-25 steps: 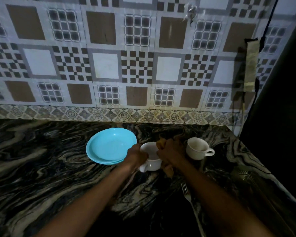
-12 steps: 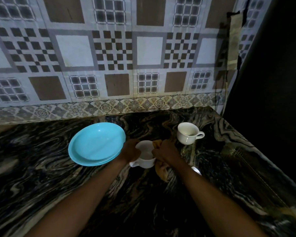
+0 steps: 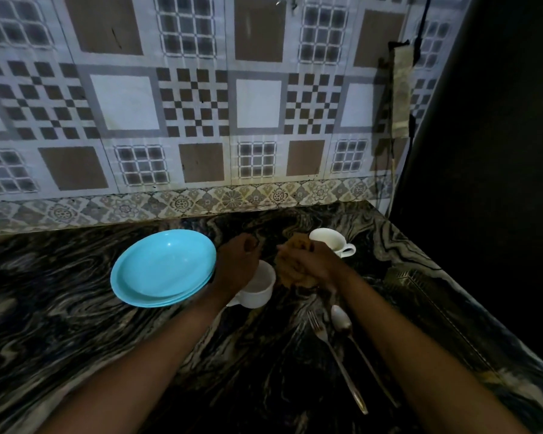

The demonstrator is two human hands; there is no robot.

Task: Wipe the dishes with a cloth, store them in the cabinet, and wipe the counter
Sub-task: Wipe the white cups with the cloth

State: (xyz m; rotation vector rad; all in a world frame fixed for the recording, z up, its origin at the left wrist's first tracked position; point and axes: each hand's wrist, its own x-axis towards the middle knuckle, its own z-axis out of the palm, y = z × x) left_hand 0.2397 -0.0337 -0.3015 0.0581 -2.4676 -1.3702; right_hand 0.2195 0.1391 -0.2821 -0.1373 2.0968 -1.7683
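A white cup (image 3: 257, 288) is seen on the dark marbled table (image 3: 60, 324), just in front of the left hand (image 3: 237, 264) and touching the near-right rim of the stacked blue plates (image 3: 162, 272). The left hand is curled above the cup, but whether the rim is actually gripped cannot be told, since the fingers are hidden behind the knuckles. A bunched yellow-brown cloth (image 3: 290, 266) is held by the right hand (image 3: 311, 264), whose grip is closed tightly around it, just beside the cup. A 2nd white cup (image 3: 333, 244) stands behind the right hand, toward the table's far right corner. A fork (image 3: 333, 355) and a spoon (image 3: 353, 343) lie side by side under the right forearm, near the right edge. Wiping appears to be at an early stage: nothing has been stored and no cabinet is in view. Risk is judged to lie in the crowding: the cup could be knocked against the plates or tipped if the cloth is pushed in without a firm hold, and the cutlery could be swept toward the edge by the forearm. The dim light could also let wet spots be missed.
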